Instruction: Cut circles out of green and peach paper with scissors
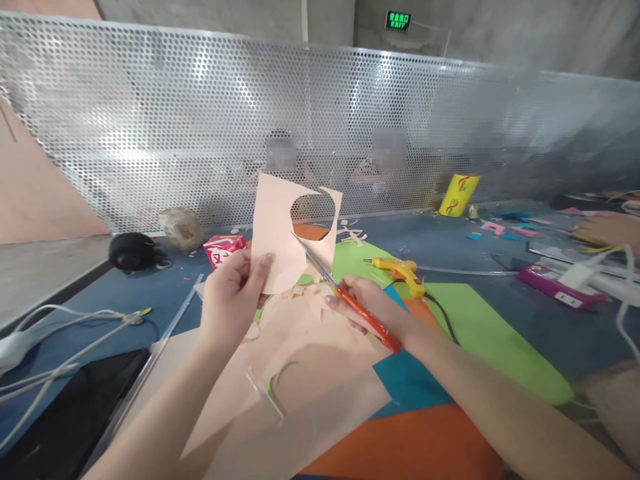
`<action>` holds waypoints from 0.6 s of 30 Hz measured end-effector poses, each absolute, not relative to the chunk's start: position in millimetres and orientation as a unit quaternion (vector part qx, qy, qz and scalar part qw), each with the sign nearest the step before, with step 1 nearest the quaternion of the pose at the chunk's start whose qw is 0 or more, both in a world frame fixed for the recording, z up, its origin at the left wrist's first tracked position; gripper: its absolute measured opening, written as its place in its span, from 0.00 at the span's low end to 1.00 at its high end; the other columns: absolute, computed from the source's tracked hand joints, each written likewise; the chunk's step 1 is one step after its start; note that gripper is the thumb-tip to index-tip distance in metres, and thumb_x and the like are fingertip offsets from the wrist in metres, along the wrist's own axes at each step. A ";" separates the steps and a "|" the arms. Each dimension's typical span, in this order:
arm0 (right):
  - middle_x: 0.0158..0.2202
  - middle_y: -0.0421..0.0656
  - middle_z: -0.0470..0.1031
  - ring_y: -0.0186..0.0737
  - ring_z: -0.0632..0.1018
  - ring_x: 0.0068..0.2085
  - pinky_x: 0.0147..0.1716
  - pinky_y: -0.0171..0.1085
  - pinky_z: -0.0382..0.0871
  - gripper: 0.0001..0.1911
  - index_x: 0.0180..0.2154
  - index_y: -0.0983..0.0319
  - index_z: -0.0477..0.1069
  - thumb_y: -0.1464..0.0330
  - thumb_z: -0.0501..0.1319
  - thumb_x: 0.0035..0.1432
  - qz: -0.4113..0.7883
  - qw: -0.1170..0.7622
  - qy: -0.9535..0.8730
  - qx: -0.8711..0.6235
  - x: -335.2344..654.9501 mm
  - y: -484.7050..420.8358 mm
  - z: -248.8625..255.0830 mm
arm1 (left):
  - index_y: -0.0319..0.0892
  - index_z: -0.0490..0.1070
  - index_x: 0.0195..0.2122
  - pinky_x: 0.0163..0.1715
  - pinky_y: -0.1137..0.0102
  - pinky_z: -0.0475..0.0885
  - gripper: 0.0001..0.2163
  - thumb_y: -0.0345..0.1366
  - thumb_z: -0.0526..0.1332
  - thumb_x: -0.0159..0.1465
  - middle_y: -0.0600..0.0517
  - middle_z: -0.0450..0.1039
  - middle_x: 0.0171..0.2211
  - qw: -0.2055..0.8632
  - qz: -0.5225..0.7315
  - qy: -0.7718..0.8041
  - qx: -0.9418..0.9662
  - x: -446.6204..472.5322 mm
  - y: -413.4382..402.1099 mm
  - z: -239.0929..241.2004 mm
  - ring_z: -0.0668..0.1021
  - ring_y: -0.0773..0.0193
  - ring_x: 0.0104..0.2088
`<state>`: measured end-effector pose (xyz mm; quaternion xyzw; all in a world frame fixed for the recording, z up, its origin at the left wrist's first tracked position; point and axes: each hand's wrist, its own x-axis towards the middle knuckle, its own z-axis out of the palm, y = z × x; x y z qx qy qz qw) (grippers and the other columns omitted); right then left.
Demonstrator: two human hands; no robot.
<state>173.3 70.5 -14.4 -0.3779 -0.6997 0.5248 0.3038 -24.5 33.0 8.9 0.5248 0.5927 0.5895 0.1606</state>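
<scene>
A pale pink sheet of paper (274, 223) stands upright in my left hand (233, 293), pinched at its lower left edge between thumb and fingers. A large rounded opening is cut into its right part. Orange-handled scissors (367, 317) are in my right hand (367, 303), their blades pointing up and left across the sheet at the edge of the opening. Under both hands lie larger pale pink sheets (310, 353) with curled paper scraps (283, 377) on them. A yellow glue gun (400, 270) rests just right of my right hand.
Green card (493, 323), blue card (413, 380) and orange card (410, 447) lie at the right. A black phone-like slab (75, 407) and white cables (60, 340) are at left. A purple power strip (560, 287) sits at right. A perforated metal screen (200, 120) stands behind; people show through it.
</scene>
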 end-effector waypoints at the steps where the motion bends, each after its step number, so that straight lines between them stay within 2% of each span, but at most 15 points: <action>1: 0.20 0.30 0.60 0.27 0.62 0.16 0.14 0.30 0.54 0.19 0.27 0.59 0.59 0.57 0.68 0.51 0.526 0.304 -0.699 -0.377 173.2 70.9 -14.8 | 0.42 0.70 0.27 0.12 0.78 0.64 0.12 0.47 0.62 0.57 0.59 0.65 0.15 0.158 0.591 0.594 0.522 -25.1 32.8 9.4 0.65 0.72 0.13; 6: 0.19 0.30 0.59 0.25 0.60 0.15 0.13 0.29 0.52 0.21 0.25 0.59 0.57 0.55 0.68 0.50 0.530 0.309 -0.690 -0.385 172.2 70.7 -13.9 | 0.43 0.73 0.29 0.12 0.79 0.62 0.11 0.46 0.62 0.57 0.59 0.65 0.15 0.154 0.596 0.590 0.522 -29.3 31.4 10.6 0.64 0.73 0.13; 11: 0.18 0.30 0.61 0.25 0.60 0.13 0.12 0.29 0.52 0.20 0.26 0.60 0.60 0.56 0.68 0.49 0.523 0.306 -0.688 -0.400 172.3 70.1 -13.5 | 0.42 0.75 0.27 0.12 0.79 0.59 0.10 0.42 0.69 0.53 0.60 0.67 0.15 0.199 0.663 0.551 0.466 -37.2 31.1 14.3 0.64 0.75 0.14; 14: 0.17 0.29 0.60 0.26 0.60 0.13 0.12 0.29 0.52 0.20 0.25 0.59 0.59 0.57 0.68 0.49 0.520 0.305 -0.690 -0.401 171.2 69.7 -15.9 | 0.42 0.74 0.30 0.14 0.79 0.63 0.11 0.43 0.69 0.53 0.59 0.72 0.20 0.231 0.705 0.520 0.423 -37.4 35.7 13.8 0.67 0.75 0.16; 18: 0.17 0.29 0.57 0.26 0.60 0.13 0.11 0.29 0.52 0.21 0.25 0.58 0.57 0.57 0.67 0.50 0.521 0.315 -0.690 -0.392 168.0 68.0 -19.4 | 0.42 0.73 0.36 0.19 0.74 0.71 0.19 0.52 0.67 0.50 0.52 0.78 0.31 0.345 0.718 0.463 0.389 -22.2 42.8 5.2 0.76 0.67 0.24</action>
